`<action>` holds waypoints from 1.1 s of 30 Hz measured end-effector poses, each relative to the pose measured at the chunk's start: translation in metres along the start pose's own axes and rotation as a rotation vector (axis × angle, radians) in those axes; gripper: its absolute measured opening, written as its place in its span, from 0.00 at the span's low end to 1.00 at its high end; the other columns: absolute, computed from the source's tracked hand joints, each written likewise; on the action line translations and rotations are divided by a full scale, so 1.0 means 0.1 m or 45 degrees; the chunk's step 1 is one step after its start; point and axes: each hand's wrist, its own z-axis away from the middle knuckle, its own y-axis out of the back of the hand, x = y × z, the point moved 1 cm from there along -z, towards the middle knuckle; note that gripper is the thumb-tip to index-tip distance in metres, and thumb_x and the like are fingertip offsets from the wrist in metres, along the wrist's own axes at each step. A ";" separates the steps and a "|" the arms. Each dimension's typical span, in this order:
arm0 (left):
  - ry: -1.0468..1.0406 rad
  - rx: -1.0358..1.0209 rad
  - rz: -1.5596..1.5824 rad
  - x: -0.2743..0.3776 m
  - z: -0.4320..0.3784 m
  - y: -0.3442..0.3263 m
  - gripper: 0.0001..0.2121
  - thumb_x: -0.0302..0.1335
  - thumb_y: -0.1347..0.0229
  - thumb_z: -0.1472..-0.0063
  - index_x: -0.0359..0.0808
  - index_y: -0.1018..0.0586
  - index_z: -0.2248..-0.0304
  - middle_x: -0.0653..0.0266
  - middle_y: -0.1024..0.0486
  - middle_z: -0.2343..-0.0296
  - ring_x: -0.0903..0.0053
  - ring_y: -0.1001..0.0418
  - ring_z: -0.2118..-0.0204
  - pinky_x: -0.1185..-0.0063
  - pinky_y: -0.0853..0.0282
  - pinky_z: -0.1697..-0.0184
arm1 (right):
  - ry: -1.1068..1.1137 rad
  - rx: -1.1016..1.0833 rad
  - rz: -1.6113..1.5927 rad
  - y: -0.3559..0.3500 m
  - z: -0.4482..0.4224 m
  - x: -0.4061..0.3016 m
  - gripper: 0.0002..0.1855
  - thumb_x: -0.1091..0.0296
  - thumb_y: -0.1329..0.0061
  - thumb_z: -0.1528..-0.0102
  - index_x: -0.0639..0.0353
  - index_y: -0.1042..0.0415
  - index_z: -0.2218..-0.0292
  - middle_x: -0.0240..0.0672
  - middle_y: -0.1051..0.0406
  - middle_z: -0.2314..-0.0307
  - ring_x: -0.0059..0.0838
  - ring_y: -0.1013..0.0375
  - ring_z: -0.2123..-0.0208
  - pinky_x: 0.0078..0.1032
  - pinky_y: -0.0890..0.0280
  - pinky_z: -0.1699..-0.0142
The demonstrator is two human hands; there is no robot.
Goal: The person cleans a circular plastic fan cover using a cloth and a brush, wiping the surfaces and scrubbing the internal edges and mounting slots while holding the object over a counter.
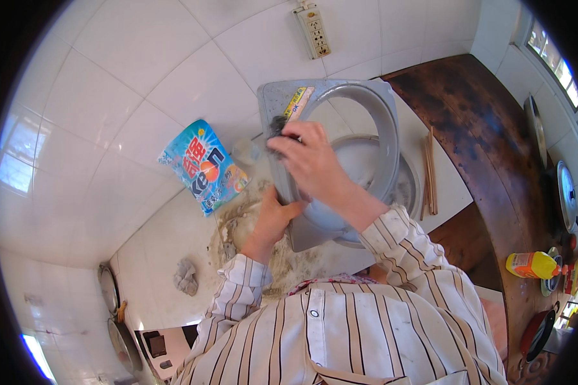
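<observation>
A grey, square-cornered housing (282,96) with a large round opening stands tilted over the counter and bears a yellow-and-pink sticker. My left hand (273,216) grips its lower left edge, thumb toward the opening. In my right hand (313,156) is a dark scouring pad, probably steel wool (278,124), pressed to the housing's flat left face near the sticker. Through and behind the opening shows a round basin (414,180) with whitish, cloudy liquid. My right wrist and forearm cover part of the opening.
A blue bag of washing powder (203,166) leans at the left by the tiled wall. Dirty wet residue (289,264) and a crumpled grey rag (186,276) lie on the white counter. Wooden chopsticks (429,178), a dark wooden tabletop (462,96) and a yellow bottle (530,265) are at the right.
</observation>
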 end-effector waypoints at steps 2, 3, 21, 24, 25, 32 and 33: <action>-0.014 0.003 -0.057 0.02 0.03 0.01 0.24 0.21 0.43 0.58 0.26 0.34 0.59 0.59 0.28 0.70 0.74 0.28 0.68 0.78 0.33 0.62 | 0.115 -0.021 0.067 -0.02 -0.10 0.09 0.20 0.80 0.52 0.60 0.59 0.33 0.62 0.38 0.38 0.65 0.39 0.38 0.60 0.31 0.41 0.55; -0.023 0.017 -0.090 0.03 0.07 0.03 0.23 0.21 0.45 0.58 0.27 0.34 0.58 0.60 0.29 0.70 0.74 0.29 0.67 0.78 0.34 0.62 | 0.225 -0.051 0.123 -0.07 -0.15 0.14 0.18 0.79 0.53 0.59 0.59 0.32 0.62 0.39 0.38 0.65 0.40 0.38 0.60 0.32 0.41 0.54; 0.003 -0.030 -0.158 0.18 0.07 -0.15 0.25 0.23 0.44 0.59 0.27 0.35 0.58 0.61 0.31 0.72 0.74 0.29 0.68 0.78 0.35 0.62 | -0.011 0.230 0.013 0.07 -0.26 0.52 0.14 0.78 0.57 0.57 0.59 0.30 0.65 0.41 0.33 0.64 0.40 0.37 0.58 0.35 0.41 0.53; 0.009 0.024 -0.143 0.23 0.11 -0.16 0.26 0.25 0.42 0.60 0.27 0.35 0.58 0.61 0.31 0.71 0.76 0.30 0.67 0.79 0.35 0.62 | 0.189 -0.106 0.085 0.02 -0.09 0.06 0.12 0.77 0.57 0.58 0.60 0.30 0.68 0.39 0.33 0.65 0.39 0.36 0.59 0.34 0.41 0.54; -0.003 0.046 -0.114 0.27 0.12 -0.18 0.27 0.25 0.42 0.60 0.27 0.35 0.58 0.61 0.30 0.70 0.77 0.30 0.67 0.80 0.35 0.63 | 0.197 -0.112 0.087 0.09 -0.08 -0.04 0.12 0.77 0.57 0.58 0.60 0.30 0.68 0.39 0.33 0.65 0.39 0.36 0.59 0.34 0.41 0.54; -0.015 0.030 -0.477 0.62 0.23 -0.28 0.28 0.29 0.41 0.60 0.25 0.34 0.57 0.55 0.31 0.65 0.73 0.31 0.64 0.78 0.35 0.63 | 0.429 -0.278 0.269 0.64 -0.76 0.26 0.08 0.71 0.57 0.58 0.61 0.31 0.72 0.36 0.33 0.69 0.37 0.35 0.60 0.30 0.40 0.56; -0.044 0.031 -0.585 0.76 0.24 -0.39 0.29 0.30 0.41 0.61 0.25 0.33 0.57 0.54 0.30 0.65 0.72 0.31 0.64 0.78 0.35 0.63 | 0.336 -0.208 0.320 0.78 -0.88 0.31 0.08 0.71 0.57 0.58 0.61 0.31 0.72 0.35 0.33 0.70 0.37 0.35 0.60 0.30 0.40 0.56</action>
